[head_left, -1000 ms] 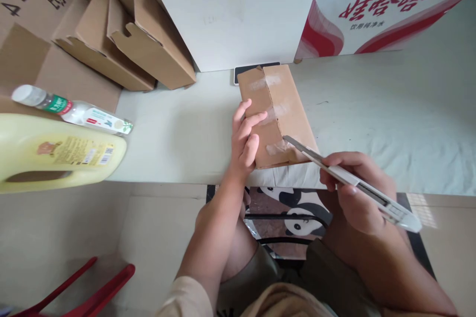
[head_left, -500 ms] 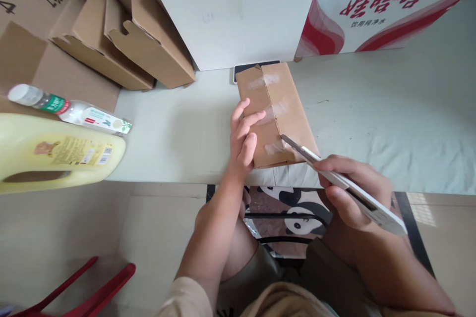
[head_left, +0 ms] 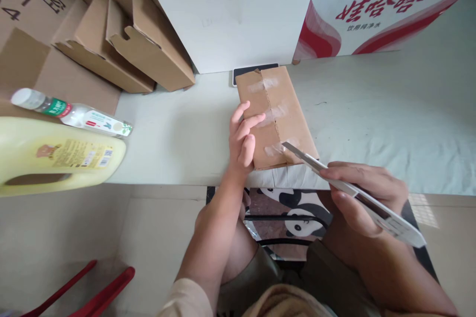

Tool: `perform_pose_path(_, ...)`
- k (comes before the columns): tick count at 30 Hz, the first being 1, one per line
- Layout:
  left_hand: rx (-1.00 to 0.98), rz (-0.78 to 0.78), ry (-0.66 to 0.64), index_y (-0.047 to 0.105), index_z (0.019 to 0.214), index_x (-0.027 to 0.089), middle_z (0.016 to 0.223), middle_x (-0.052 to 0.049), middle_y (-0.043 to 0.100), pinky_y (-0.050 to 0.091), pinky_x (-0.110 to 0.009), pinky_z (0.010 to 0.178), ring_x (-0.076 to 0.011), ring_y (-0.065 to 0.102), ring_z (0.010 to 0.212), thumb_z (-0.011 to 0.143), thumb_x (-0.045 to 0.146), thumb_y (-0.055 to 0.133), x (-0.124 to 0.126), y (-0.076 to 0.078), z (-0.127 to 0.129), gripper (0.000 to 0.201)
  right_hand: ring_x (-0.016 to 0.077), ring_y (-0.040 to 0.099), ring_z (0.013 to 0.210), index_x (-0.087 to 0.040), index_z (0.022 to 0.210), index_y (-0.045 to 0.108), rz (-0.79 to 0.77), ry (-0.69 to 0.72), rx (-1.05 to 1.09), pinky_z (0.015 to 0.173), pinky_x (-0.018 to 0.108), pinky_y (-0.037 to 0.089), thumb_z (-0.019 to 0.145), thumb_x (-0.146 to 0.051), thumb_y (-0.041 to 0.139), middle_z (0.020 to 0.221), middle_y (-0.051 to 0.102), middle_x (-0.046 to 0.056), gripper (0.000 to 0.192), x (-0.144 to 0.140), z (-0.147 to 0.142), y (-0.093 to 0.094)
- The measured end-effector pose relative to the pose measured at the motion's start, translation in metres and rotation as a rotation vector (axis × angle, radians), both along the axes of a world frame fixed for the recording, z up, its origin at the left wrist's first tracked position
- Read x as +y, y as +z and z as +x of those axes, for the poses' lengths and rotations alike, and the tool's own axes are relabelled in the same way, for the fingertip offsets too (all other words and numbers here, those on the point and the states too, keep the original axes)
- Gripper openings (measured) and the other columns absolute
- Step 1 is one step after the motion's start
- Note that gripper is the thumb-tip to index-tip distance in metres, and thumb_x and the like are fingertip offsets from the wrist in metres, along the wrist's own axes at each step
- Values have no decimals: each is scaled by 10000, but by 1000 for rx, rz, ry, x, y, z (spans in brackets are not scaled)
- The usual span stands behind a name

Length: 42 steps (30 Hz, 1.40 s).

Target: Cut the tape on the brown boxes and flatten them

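A small brown cardboard box (head_left: 293, 109) lies on the covered table, with strips of clear tape across its middle seam. My left hand (head_left: 243, 133) rests on the box's left side, fingers spread over the top face. In my right hand (head_left: 368, 190) is a white utility knife (head_left: 347, 188), its blade extended. The blade's tip is over the tape strip (head_left: 275, 149) nearest me; whether it touches cannot be made out.
Behind the box, a dark-screened phone (head_left: 238, 77) lies near a white carton (head_left: 238, 20). A red-and-white water carton (head_left: 364, 15) stands at the back right. Open cardboard boxes (head_left: 148, 34), a bottle (head_left: 78, 114) and a yellow jug (head_left: 82, 151) are on the left.
My right hand has drawn the knife slightly toward me and to the right. The left hand and the box stay nearly where they were.
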<state>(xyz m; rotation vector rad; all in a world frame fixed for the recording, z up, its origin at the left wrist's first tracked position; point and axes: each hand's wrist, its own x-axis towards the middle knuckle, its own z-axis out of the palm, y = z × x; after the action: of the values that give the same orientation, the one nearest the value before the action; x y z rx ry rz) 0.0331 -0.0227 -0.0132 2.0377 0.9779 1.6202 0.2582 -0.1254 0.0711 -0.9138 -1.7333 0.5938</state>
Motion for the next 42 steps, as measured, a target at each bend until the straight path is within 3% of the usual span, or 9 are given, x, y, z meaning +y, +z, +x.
perform_pose_path(4, 25, -22, 19, 639, 1351, 289, 1546, -78, 546, 432, -488, 1243, -271, 507, 1492, 1104, 499, 232, -2, 3, -1, 520, 174, 595, 457, -294, 1162, 774, -2, 17, 22, 395, 306, 419, 898, -169, 642, 604, 661, 0, 321, 0, 5, -2)
perform_pose_path(11, 20, -16, 38, 642, 1336, 278, 1530, -91, 549, 454, -509, 1226, -285, 501, 1496, 1101, 505, 219, -1, 2, 0, 535, 183, 609, 485, -300, 1049, 775, -88, -128, -51, 448, 326, 465, 911, -191, 630, 634, 668, 11, 228, -10, -2, 5)
perform_pose_path(18, -3, -71, 32, 620, 1365, 297, 1575, -87, 505, 479, -495, 1204, -279, 536, 1457, 1096, 536, 209, -3, -1, 1, 547, 125, 534, 459, -246, 1064, 710, 200, 4, -195, 457, 268, 442, 863, -112, 571, 615, 595, -17, 279, 5, -7, 4)
perform_pose_path(23, -15, -57, 25, 617, 1378, 362, 1582, -49, 489, 505, -457, 1181, -266, 546, 1457, 1087, 550, 216, -2, -2, -2, 530, 133, 515, 439, -258, 1051, 651, 220, 9, -252, 459, 272, 454, 849, -99, 551, 610, 593, -26, 276, 7, -10, 0)
perform_pose_path(31, 42, -31, 12, 628, 1368, 295, 1520, -69, 563, 462, -452, 1225, -257, 469, 1525, 1097, 533, 226, 0, 1, -4, 540, 154, 543, 518, -247, 1006, 675, 98, -105, -196, 534, 323, 461, 867, -113, 564, 649, 570, 0, 223, -9, -10, 5)
perform_pose_path(36, 6, -41, 5, 631, 1368, 307, 1528, -61, 558, 474, -454, 1210, -260, 487, 1509, 1099, 498, 255, -2, 2, -2, 500, 134, 500, 445, -243, 1013, 649, 216, -49, -224, 445, 286, 427, 857, -106, 546, 592, 528, -22, 232, 0, -12, 1)
perform_pose_path(42, 26, -50, 22, 637, 1351, 286, 1529, -73, 562, 465, -456, 1218, -265, 494, 1506, 1100, 503, 240, -3, 4, -2, 518, 135, 516, 453, -247, 1011, 682, 207, -63, -221, 455, 289, 435, 892, -134, 555, 593, 556, -19, 208, 4, -15, -6)
